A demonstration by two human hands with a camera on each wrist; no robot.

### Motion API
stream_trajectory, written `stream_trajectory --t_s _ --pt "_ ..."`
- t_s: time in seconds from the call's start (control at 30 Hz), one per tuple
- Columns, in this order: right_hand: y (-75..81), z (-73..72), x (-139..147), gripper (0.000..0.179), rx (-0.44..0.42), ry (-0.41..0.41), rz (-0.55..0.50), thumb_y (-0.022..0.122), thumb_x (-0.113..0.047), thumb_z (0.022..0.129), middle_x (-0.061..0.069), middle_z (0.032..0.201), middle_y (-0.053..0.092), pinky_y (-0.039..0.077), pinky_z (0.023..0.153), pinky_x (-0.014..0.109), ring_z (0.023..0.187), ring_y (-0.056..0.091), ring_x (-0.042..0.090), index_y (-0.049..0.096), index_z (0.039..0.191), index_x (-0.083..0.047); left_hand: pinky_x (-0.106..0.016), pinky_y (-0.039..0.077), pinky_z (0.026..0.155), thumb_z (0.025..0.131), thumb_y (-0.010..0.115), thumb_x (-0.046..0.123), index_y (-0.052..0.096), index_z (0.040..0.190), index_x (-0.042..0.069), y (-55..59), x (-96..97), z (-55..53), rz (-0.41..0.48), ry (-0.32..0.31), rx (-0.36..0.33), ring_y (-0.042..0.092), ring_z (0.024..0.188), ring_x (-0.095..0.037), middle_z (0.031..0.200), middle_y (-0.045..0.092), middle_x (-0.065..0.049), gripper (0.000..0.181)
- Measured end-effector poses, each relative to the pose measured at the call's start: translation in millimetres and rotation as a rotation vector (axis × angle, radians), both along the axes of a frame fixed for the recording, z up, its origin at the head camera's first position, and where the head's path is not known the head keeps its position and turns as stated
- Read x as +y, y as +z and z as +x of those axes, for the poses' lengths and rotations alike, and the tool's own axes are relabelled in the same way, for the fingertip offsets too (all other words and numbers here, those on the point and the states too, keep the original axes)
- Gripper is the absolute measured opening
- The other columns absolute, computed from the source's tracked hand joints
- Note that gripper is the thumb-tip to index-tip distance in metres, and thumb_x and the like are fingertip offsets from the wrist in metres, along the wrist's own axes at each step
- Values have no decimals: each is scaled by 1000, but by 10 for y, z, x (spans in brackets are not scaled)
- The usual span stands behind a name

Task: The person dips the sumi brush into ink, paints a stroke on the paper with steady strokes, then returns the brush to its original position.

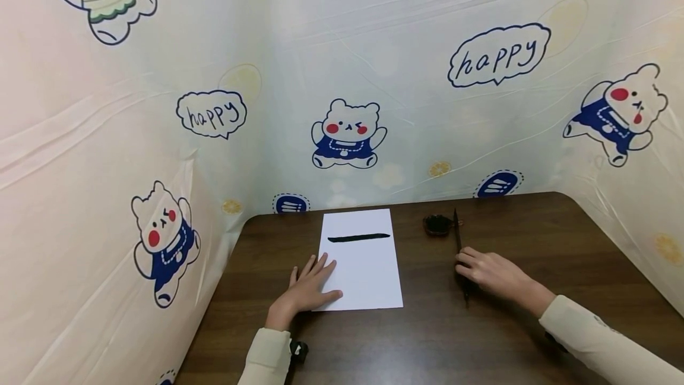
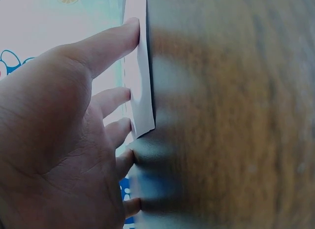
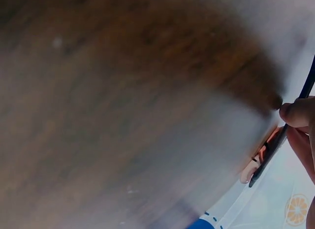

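A white sheet of paper (image 1: pixel 363 278) lies on the table, with one thick black horizontal stroke (image 1: pixel 359 237) near its top. My left hand (image 1: pixel 306 291) rests with spread fingers at the paper's lower left edge. In the left wrist view, the thumb (image 2: pixel 110 44) touches the sheet (image 2: pixel 141 86). To the right, my right hand (image 1: pixel 490 273) pinches a slim dark writing brush (image 1: pixel 457 232) by its shaft, which runs roughly front to back. In the right wrist view the brush (image 3: pixel 270 157) passes between thumb and fingers (image 3: pixel 299 113).
A small round dish (image 1: pixel 438 225) with dark contents stands at the back of the table, just left of the brush's far end. The brown wooden table (image 1: pixel 417 343) is enclosed by a printed curtain (image 1: pixel 406 76) behind and at both sides.
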State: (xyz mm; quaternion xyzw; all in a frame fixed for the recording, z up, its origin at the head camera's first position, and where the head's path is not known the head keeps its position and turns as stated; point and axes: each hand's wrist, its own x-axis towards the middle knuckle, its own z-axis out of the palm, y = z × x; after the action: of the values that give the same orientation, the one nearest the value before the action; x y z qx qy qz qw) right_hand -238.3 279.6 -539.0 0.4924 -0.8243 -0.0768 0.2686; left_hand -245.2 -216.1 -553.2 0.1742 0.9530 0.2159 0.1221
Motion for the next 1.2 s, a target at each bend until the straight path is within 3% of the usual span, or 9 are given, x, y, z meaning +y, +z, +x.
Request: stream_trajectory --t_s 0.2,0.43,0.67,1.03,1.2 --pt "-34 -2 -10 45 -5 1 -10 96 2 66 10 111 75 53 51 24 100 68 23 75 103 -11 -81 -7 122 96 64 68 34 169 23 71 9 43 7 -15 -2 3 167 -43 181 15 -9 91" --pt "-46 0 -12 43 -6 -7 -15 95 3 67 10 111 74 52 52 23 100 68 22 75 102 -11 -83 -5 120 97 63 68 35 168 22 70 7 58 30 -16 12 4 166 -46 180 16 -11 89" --pt "-33 2 -9 44 -18 -15 -12 93 5 67 11 112 74 54 53 25 101 67 23 74 103 -10 -82 -4 122 98 68 59 37 167 17 188 39 80 3 -5 -17 6 166 -46 180 17 -12 87" --pt "13 18 15 48 4 -41 -69 96 5 63 11 108 74 58 58 28 99 67 26 74 104 -8 -81 -1 123 98 68 57 36 168 18 224 48 99 -17 -8 -19 6 166 -44 180 16 -11 86" --pt "60 12 39 44 -25 -54 -103 90 6 66 12 108 74 61 61 32 99 68 27 74 106 -5 -81 -2 123 99 68 54 33 169 16 209 35 70 -8 -17 -22 6 166 -45 180 14 -12 87"
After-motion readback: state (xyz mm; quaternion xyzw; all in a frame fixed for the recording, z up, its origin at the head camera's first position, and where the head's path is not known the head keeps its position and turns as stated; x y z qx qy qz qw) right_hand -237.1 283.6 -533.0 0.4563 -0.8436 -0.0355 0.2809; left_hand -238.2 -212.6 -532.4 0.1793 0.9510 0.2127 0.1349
